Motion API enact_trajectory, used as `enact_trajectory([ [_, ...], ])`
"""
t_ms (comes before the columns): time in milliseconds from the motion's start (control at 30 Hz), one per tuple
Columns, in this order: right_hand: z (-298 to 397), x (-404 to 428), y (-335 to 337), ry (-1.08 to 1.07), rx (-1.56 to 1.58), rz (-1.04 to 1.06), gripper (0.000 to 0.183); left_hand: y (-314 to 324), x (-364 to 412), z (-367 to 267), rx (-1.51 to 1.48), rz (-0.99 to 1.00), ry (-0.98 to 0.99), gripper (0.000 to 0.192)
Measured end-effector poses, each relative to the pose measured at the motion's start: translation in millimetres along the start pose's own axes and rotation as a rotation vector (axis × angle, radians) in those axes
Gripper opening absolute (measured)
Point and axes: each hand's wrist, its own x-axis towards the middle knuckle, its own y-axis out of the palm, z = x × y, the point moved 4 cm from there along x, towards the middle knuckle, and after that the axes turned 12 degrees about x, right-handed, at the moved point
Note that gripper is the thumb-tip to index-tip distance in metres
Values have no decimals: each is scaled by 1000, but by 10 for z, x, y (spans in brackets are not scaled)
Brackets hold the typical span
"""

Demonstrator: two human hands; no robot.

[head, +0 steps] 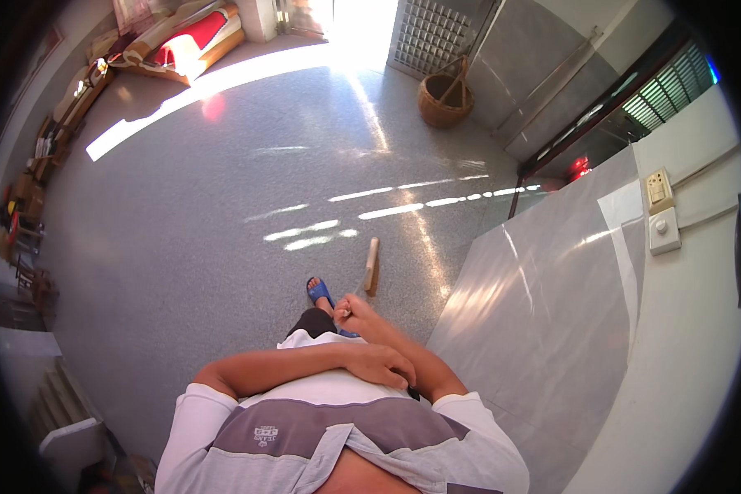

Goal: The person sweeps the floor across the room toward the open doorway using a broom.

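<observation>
My right hand [353,313] is closed around the upper end of a long-handled tool, perhaps a broom. A thin shaft runs from the fist to its pale, bar-shaped head [372,262] at the speckled floor [179,234], with a brown edge or shadow along one side. My left hand [380,365] lies across the front of my body, over or against my right forearm, fingers bent. Something small and dark shows by its fingertips; whether the hand holds it is unclear. A foot in a blue slipper [318,290] stands just left of the right hand.
A brown bucket-like basket [444,105] with a tall handle stands by the latticed door [435,31]. Grey panelling [543,278] borders the right side, with a wall socket [658,190] above. Wooden seats with a red cloth [204,28] line the far left. Sunlight streaks the floor.
</observation>
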Motion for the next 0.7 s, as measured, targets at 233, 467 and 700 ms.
enact_trajectory([
  [233,374,-218,400,210,369,221,17,-273,110,56,-26,87,80,32],
  [467,1028,-1230,169,108,554,330,20,-568,159,88,-14,269,52,33],
  [700,1455,-1647,20,-162,275,35,8,-855,142,124,57,373,75,34],
])
